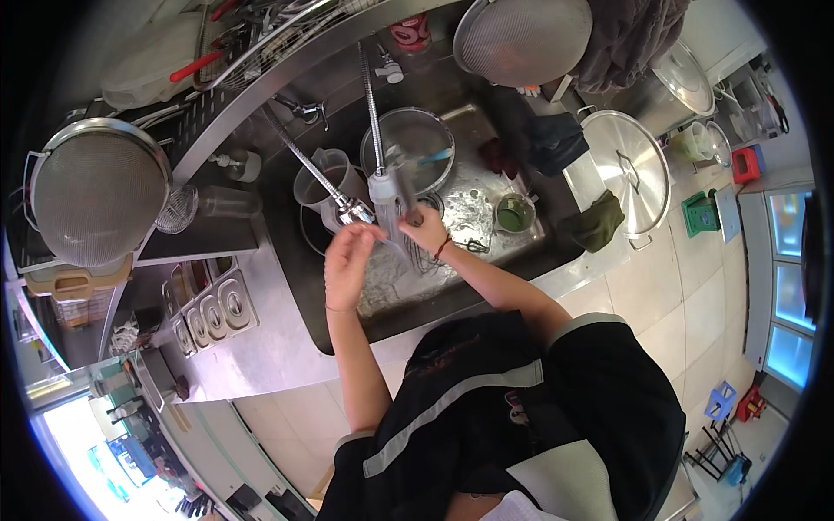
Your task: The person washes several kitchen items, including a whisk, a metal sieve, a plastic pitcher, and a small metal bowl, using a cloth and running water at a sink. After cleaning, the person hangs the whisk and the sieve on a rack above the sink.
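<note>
In the sink [384, 286], my right hand [427, 229] grips the grey handle of a wire whisk [409, 202], its looped wires pointing down. Water runs over it from a white spray head [382, 189] on a flexible metal hose. My left hand [348, 264] is raised just left of the stream, with thumb and fingertips close together. A clear streak, water or plastic, extends from those fingertips; I cannot tell which. The chrome nozzle [355, 211] of a second hose hangs just above my left hand. Behind it stands a clear plastic jug [320, 179].
A round mesh strainer [443, 140] and a cup with green residue [515, 213] sit in the sink. Dark cloths [557, 143] and a green cloth [596, 221] drape its right edge, beside a lidded steel pot [627, 170]. Large sieves [101, 192] hang overhead. Lidded steel containers [231, 303] stand left.
</note>
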`<state>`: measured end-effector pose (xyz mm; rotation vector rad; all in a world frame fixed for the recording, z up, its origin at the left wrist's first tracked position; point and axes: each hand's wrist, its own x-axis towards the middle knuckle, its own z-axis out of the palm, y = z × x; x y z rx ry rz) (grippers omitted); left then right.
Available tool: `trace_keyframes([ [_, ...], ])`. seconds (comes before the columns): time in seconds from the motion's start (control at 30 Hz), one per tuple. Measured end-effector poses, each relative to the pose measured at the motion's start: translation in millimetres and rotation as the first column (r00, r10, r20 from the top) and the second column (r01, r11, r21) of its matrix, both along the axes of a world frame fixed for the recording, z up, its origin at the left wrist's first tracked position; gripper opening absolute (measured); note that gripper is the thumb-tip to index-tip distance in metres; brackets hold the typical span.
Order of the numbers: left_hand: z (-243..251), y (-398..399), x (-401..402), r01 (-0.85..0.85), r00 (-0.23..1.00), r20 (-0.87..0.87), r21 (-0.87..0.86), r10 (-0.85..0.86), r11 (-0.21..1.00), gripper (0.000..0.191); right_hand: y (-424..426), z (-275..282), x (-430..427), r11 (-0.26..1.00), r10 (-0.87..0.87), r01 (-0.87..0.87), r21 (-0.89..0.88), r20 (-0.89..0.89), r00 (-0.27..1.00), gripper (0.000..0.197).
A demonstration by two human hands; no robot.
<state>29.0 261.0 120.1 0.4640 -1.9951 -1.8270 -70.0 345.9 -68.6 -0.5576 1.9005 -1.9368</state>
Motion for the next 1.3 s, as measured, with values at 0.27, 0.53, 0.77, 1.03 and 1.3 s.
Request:
trace_keyframes([
  [0.27,-158,-36,9,0.096,0.801,0.576,-0.392,0.163,0.915,0.037,-37,-28,3,0.964,-0.159,0.250,-0.093,0.553,0.818,0.016],
  [0.53,-201,-26,2,0.266,0.736,0.666,-0.452,0.123,0.852,0.059,-65,-16,39,0.956,-0.102,0.276,-0.103,0.763,0.639,0.031],
  [0.77,-204,-30,3,0.284,0.707,0.688,-0.489,0.165,0.824,0.041,-37,-31,19,0.994,0.100,-0.103,-0.023,0.531,0.842,0.037],
  [1.03,-211,-48,-5,0.354,0.711,0.702,-0.390,0.026,0.850,0.031,-6,34,-49,0.908,0.372,-0.246,-0.341,0.382,0.846,0.046],
  [1.3,-174,-25,-59,0.434,0.706,0.702,-0.331,-0.088,0.838,0.035,12,51,-76,0.917,0.297,-0.114,-0.383,0.463,0.835,0.023],
])
